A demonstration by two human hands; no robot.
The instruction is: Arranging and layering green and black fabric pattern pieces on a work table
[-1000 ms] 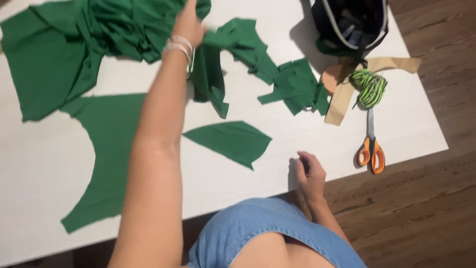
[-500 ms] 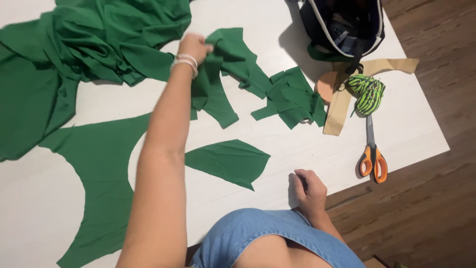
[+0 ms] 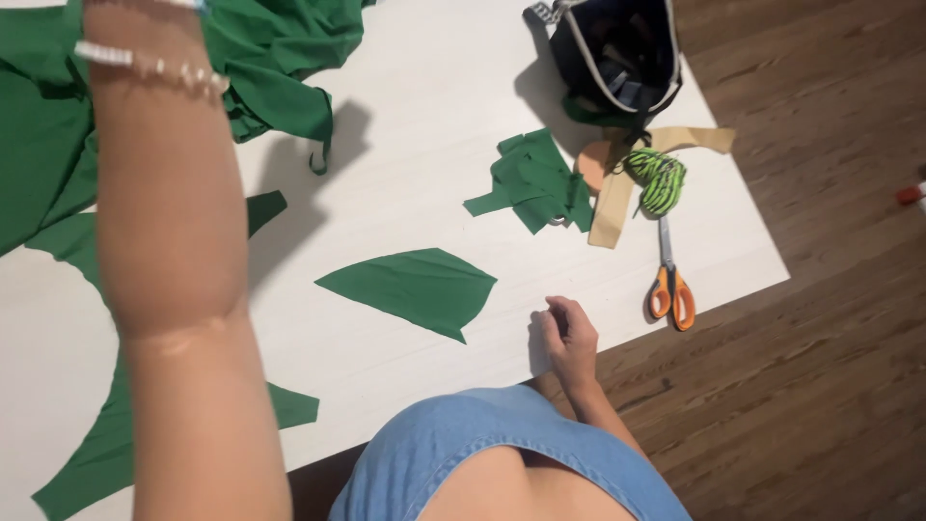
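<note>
Upper left of frame: left arm (image 3: 169, 193) raised, hand cropped, grip untellable | scrap pile (image 3: 532, 181) now uncovered | right hand (image 3: 569, 338) stays curled on white board (image 3: 434, 116)

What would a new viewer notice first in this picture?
The raised left forearm fills the left side, with bracelets at the wrist. Green fabric lies bunched at the top of the white board, and a cut leaf-shaped piece lies flat near the right hand. Orange-handled scissors lie at the right edge.
</note>
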